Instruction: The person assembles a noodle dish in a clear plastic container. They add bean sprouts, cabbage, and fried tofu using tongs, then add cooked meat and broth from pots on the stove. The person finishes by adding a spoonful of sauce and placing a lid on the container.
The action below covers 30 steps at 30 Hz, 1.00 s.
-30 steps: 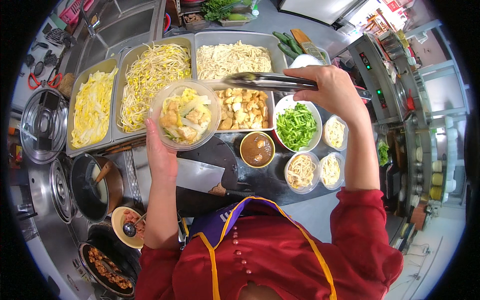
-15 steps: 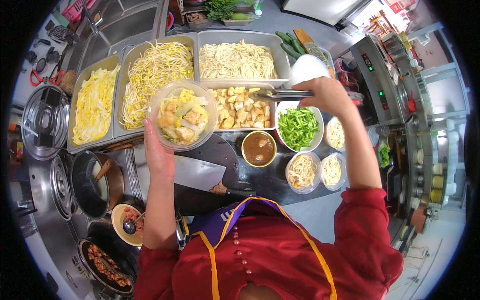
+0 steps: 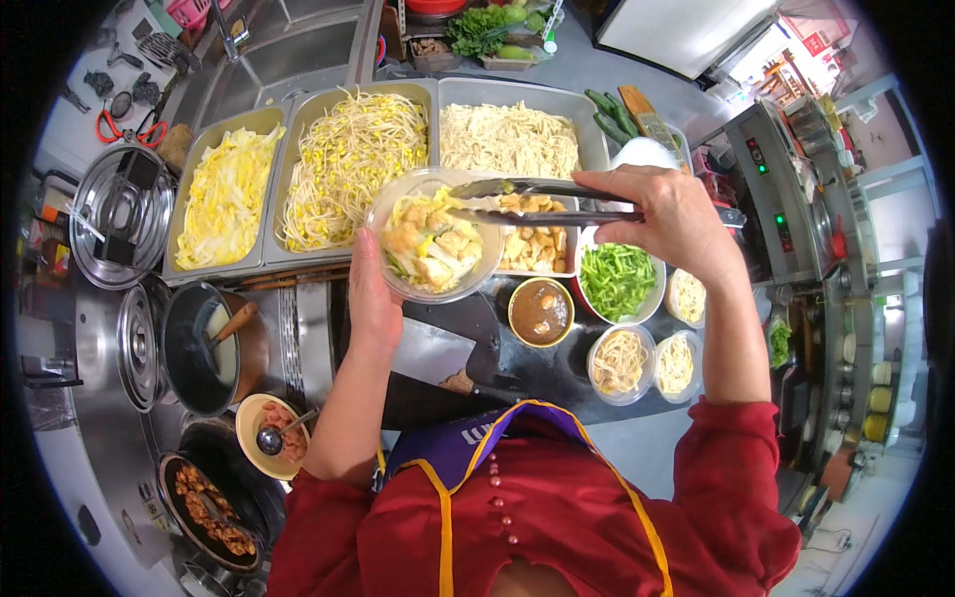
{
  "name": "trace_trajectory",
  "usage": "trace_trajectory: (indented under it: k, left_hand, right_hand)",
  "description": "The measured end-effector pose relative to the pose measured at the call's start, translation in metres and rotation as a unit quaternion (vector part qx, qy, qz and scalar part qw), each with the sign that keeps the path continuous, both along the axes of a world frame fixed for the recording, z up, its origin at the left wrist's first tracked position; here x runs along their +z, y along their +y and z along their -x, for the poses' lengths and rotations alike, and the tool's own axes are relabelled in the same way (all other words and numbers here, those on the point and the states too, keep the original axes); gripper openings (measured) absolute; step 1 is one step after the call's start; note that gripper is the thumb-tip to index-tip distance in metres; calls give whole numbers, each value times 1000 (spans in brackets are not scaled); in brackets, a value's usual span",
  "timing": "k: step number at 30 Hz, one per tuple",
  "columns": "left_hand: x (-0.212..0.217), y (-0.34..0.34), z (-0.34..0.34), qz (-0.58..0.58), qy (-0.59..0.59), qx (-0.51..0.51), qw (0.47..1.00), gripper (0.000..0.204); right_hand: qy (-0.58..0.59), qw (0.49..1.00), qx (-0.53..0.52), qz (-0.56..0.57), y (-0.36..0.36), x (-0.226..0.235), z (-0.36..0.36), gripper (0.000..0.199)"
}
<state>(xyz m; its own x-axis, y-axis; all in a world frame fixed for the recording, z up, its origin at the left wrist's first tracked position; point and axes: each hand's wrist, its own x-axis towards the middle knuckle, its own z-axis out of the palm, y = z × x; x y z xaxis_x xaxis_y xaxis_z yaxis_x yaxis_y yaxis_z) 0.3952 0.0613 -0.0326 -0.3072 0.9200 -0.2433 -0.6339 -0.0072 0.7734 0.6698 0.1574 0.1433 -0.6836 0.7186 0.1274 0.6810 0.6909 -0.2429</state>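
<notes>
My left hand (image 3: 376, 298) holds a clear round plastic bowl (image 3: 443, 296) by its left side, raised above the counter. Cabbage strips and golden chunks that look like fried tofu (image 3: 453, 249) lie in it. With my right hand (image 3: 667, 214) I grip metal tongs (image 3: 597, 216), whose arms stand apart. Their tips reach over the bowl's upper right part, at the food; whether they pinch any is unclear. Behind the bowl and tongs, a tray of similar golden chunks (image 3: 537, 257) is partly hidden.
Trays of shredded cabbage (image 3: 227, 199), bean sprouts (image 3: 348, 169) and pale noodle-like strips (image 3: 512, 139) line the back. Nearer are brown sauce (image 3: 541, 311), chopped greens (image 3: 619, 279) and several small filled tubs (image 3: 617, 366). A cleaver (image 3: 433, 350) lies below my left hand; pots stand left.
The tongs have swung left from over the golden chunks' tray to the bowl, and their arms have spread. The bowl appears further right in view, as does the whole scene.
</notes>
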Motion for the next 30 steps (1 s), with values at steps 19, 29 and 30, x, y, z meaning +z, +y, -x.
trace_trajectory:
  k: [19,29,30]
  left_hand:
    - [15,21,38,-26,11,38,999,66]
    - [21,45,40,-28,18,52,998,66]
    - [22,46,39,-27,12,57,998,66]
  right_hand:
    - [-334,930,-157,-4,163,-126,-10,63]
    - [-175,960,-214,-38,137,-48,-43,49]
    - [-196,958,-206,-35,139,-54,-39,52]
